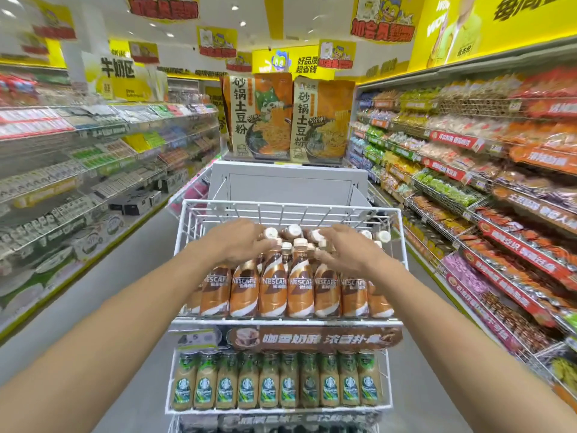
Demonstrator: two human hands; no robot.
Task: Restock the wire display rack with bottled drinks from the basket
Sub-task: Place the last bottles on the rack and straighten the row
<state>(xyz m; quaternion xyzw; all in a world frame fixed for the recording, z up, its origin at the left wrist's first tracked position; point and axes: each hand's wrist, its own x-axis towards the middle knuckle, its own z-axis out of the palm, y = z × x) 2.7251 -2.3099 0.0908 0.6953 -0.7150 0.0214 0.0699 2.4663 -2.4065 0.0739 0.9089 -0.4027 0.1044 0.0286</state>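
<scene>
The brown-and-white plastic coffee bottles (299,285) with cream caps stand packed in rows on the top tier of the white wire display rack (402,242), labels turned to the aisle so shoppers can read them. Both hands hover over the caps, probably squaring up the rows. The right hand (349,250) lies spread and flat. The left hand (240,242) is bent over the necks, and whether it grips one is unclear. Green-labelled glass bottles (268,385) fill the tier below. The basket is out of view.

NESCAFE: brown bottles (301,285) | 砂锅土豆粉: orange bags (259,117) (two) | 4.5: price tag (196,337)
</scene>
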